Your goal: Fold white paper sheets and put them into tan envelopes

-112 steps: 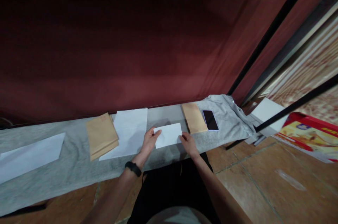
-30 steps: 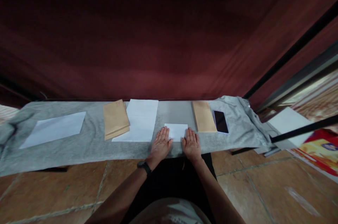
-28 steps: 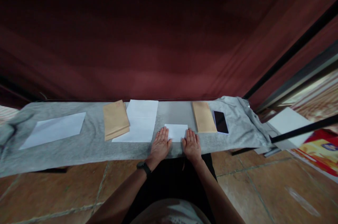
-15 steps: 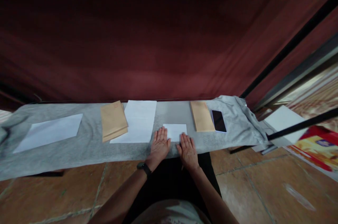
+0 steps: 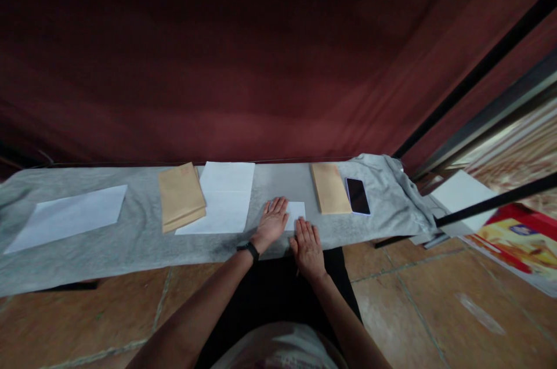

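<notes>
A small white piece of paper, apparently folded (image 5: 296, 210), lies on the grey cloth in front of me. My left hand (image 5: 274, 222) rests flat on its left part and hides that side; the fingers are stretched out. At the paper's lower right corner lies my right hand (image 5: 308, 246), palm down with the fingers extended. Left of my hands is a larger white sheet (image 5: 227, 198) with a faint crease across it. Brown envelopes (image 5: 181, 195) overlap that sheet's left edge.
More brown envelopes (image 5: 331, 189) lie at the right beside a phone (image 5: 358, 196). Another white sheet (image 5: 69, 215) is at the far left. The grey cloth (image 5: 143, 247) covers a narrow table against a dark red surface (image 5: 261, 96). A red printed box (image 5: 522, 241) stands at the right.
My left hand has slid rightward and up over the small paper, covering more of it. My right hand has stayed almost in place. The whole view has shifted slightly.
</notes>
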The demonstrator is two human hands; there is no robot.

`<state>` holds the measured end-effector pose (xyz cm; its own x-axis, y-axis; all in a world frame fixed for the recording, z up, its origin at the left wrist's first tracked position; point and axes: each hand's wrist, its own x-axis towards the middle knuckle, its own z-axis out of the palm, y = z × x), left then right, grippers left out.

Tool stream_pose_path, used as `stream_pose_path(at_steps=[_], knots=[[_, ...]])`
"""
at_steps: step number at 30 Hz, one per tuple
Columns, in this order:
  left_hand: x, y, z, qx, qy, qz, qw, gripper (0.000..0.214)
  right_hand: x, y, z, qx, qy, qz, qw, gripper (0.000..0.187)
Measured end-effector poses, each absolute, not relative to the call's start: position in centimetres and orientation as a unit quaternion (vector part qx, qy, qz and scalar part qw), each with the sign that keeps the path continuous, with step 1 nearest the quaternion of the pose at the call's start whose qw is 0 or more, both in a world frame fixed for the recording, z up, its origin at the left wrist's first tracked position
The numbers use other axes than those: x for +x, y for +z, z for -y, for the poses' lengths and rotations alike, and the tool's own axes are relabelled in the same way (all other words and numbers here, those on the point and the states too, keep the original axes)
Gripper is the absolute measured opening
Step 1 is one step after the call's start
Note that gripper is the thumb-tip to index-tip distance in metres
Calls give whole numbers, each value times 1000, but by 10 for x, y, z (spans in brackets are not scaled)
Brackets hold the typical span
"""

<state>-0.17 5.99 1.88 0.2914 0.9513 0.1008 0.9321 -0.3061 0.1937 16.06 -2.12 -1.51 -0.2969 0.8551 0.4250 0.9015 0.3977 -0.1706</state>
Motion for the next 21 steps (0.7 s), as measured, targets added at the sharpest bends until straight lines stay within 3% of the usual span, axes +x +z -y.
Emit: stream_pose_path(at_steps=[10,17,21], knots=[[-1,63,-101,805,79,-582,82,15,161,-13,22,-552,6,789,269,55],[-2,108,-87,810,155,-565,26,21,173,-16,18,-591,168,672,413,57],[-5,95,-53,839,143,-525,-17,19,174,-16,15,-623,215,594,462,57]])
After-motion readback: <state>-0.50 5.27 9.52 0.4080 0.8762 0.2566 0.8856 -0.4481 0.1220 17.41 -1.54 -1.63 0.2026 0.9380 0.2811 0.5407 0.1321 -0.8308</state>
